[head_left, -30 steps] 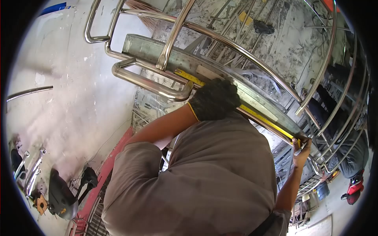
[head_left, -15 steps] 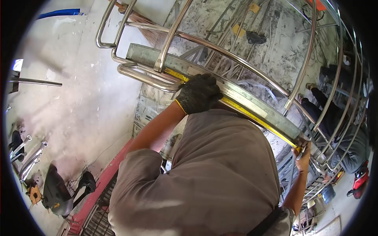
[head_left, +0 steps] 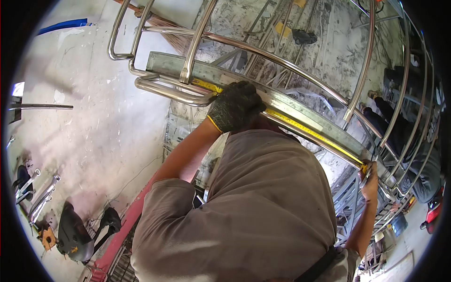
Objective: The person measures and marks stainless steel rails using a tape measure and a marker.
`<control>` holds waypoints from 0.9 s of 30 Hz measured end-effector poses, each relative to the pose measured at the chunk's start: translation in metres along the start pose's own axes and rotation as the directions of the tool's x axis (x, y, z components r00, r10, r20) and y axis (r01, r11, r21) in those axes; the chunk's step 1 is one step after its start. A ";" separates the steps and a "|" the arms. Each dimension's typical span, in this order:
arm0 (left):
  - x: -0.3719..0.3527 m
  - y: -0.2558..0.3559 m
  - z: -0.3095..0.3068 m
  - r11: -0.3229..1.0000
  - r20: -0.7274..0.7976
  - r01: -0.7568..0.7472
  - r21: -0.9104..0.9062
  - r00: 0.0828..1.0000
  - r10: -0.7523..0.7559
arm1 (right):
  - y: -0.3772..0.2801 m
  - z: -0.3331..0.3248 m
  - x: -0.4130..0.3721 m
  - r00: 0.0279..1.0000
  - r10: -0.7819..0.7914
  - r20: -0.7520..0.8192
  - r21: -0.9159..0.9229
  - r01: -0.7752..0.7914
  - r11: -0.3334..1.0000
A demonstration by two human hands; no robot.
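Note:
A yellow tape measure (head_left: 310,133) is stretched along a grey steel channel (head_left: 282,105), which lies on a polished stainless tube railing (head_left: 174,91). My left hand (head_left: 235,105), in a black knit glove, presses the tape against the channel near the railing's bent end loop. My right hand (head_left: 371,181) is bare and grips the tape's other end at the lower right of the channel. My grey shirt fills the lower middle of the view and hides what lies under it.
Curved railing tubes (head_left: 366,56) arch over the stained concrete floor. A black welding helmet (head_left: 73,237), short steel tube pieces (head_left: 40,197) and a red bar (head_left: 127,221) lie at lower left. Another person sits at the right edge (head_left: 425,176).
My gloved left hand has slid a little to the left along the channel, and my right hand has moved slightly right and down with the tape end. Both stay on the tape.

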State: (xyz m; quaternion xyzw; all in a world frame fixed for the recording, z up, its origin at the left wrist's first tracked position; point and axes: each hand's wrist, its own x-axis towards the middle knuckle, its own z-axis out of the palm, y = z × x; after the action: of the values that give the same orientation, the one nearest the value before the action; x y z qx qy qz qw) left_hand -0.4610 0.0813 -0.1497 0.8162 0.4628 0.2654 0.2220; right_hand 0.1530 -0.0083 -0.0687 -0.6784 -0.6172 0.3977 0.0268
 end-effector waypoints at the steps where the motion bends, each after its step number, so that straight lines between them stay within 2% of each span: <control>1: 0.000 0.001 0.000 1.000 -0.011 -0.004 -0.007 1.000 0.004 | 0.001 0.001 0.003 1.000 -0.001 -0.016 -0.019 0.001 1.000; 3: -0.002 0.000 0.003 1.000 -0.012 0.027 -0.008 1.000 -0.028 | 0.000 0.002 0.007 0.999 -0.004 -0.049 -0.058 0.001 0.998; 4: -0.003 0.000 0.004 0.999 -0.013 0.043 -0.008 0.999 -0.043 | 0.015 0.004 0.007 0.998 -0.034 -0.059 -0.134 0.026 0.991; 8: -0.002 -0.002 0.003 1.000 -0.026 -0.001 -0.023 1.000 0.000 | 0.031 0.012 0.010 0.989 -0.118 -0.087 -0.314 0.085 0.946; 11: -0.002 -0.003 0.005 1.000 -0.024 -0.014 -0.025 1.000 0.013 | 0.050 0.015 0.009 0.993 -0.008 -0.119 -0.370 -0.037 0.928; 12: -0.002 -0.004 0.005 0.999 -0.022 -0.012 -0.031 1.000 0.011 | 0.046 0.018 0.010 0.989 -0.059 -0.135 -0.314 0.014 0.949; 15: -0.002 -0.004 0.004 0.999 -0.019 -0.004 -0.036 1.000 0.003 | 0.052 0.021 0.011 0.985 -0.070 -0.160 -0.276 0.023 0.961; 21: -0.003 -0.004 0.005 0.998 0.004 0.018 -0.058 1.000 -0.018 | 0.070 0.021 0.018 0.991 -0.001 -0.134 -0.277 -0.036 0.960; 24: -0.004 -0.004 0.005 0.998 0.011 0.027 -0.055 1.000 -0.027 | 0.057 0.024 0.015 0.985 -0.005 -0.170 -0.165 -0.024 0.986; 27: -0.006 -0.004 0.003 0.998 0.002 0.034 -0.051 0.999 -0.034 | 0.017 0.022 0.013 0.962 -0.169 -0.215 -0.318 0.095 0.943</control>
State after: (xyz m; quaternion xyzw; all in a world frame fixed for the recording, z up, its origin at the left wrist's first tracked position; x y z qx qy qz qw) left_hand -0.4636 0.0776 -0.1558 0.8023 0.4696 0.2728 0.2477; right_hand 0.1533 -0.0106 -0.0992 -0.6742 -0.7076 0.2104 0.0231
